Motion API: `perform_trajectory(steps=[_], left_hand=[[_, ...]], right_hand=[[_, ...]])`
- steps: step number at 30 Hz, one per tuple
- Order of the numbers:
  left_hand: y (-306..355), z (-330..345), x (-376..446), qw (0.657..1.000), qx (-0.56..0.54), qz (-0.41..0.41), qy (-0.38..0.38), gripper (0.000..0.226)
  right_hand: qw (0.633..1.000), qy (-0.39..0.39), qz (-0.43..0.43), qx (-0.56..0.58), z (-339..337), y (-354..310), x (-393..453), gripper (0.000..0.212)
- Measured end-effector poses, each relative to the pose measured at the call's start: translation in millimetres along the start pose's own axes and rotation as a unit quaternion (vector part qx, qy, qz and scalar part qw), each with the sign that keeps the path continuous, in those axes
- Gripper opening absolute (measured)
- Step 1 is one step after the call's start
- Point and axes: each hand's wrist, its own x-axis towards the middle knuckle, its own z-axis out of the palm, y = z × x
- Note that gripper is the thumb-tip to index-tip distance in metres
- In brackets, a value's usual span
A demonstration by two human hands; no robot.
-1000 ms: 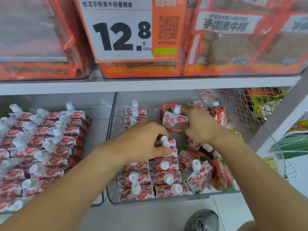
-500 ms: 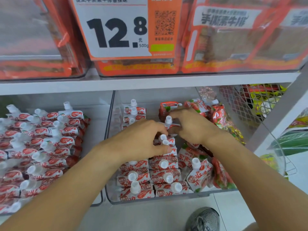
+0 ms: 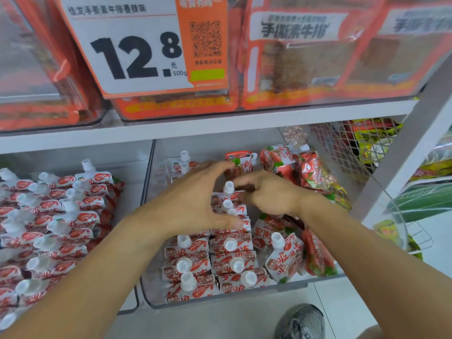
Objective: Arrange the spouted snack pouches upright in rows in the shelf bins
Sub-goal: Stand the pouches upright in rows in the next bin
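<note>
Red-and-white spouted pouches with white caps stand in two rows at the front left of the clear middle bin. My left hand is open in a wide C over the rows, its thumb resting on a pouch top. My right hand has its fingers curled against the right edge of one upright spouted pouch at the back of the right row. Loose pouches lie tumbled along the bin's right side, and one leans at the front right.
The left bin holds several rows of the same pouches. A shelf board with a 12.8 price tag hangs close above. A wire mesh divider and a slanted white upright bound the right side.
My right hand brought a pouch from the back of the bin down into the right row. My left hand opened and spread wide over the rows.
</note>
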Motion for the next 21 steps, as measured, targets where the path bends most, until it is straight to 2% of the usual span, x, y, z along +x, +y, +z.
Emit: perform_trajectory(steps=[3,5,7,8,11,14,18,21], left_hand=[[-0.8,2.1,1.0,0.999,0.029,0.012,-0.036,0.086],[-1.8,2.6,1.9,0.999,0.035,0.006,-0.034,0.081],[-1.9,2.5,1.9,0.999,0.032,0.001,-0.030,0.070],[-1.5,2.5,1.2,0.999,0.031,0.000,-0.027,0.061],[0.6,1.7,-0.4,0.999,0.028,-0.005,-0.025,0.047],[2.1,1.4,-0.9,0.999,0.024,-0.005,-0.028,0.048],[0.9,3.1,-2.8,1.000,0.019,0.001,-0.024,0.049],[0.1,4.2,-2.4,1.000,0.019,0.001,-0.022,0.047]], right_hand=[[0.995,-0.050,0.049,0.070,-0.5,-2.1,-0.3,0.038],[0.979,-0.076,0.070,0.177,-1.8,-2.0,-5.1,0.037],[0.957,-0.052,0.089,0.270,-4.9,-3.8,-11.1,0.037],[0.959,-0.015,0.083,0.272,-7.2,-3.7,-12.7,0.039],[0.981,0.165,0.034,0.098,-19.3,-3.6,-10.6,0.043],[0.959,0.278,-0.024,-0.048,-32.3,-7.2,-3.7,0.028],[0.940,0.300,-0.035,-0.156,-32.9,-13.9,15.7,0.024],[0.942,0.233,-0.011,-0.243,-26.5,-16.2,31.1,0.043]])
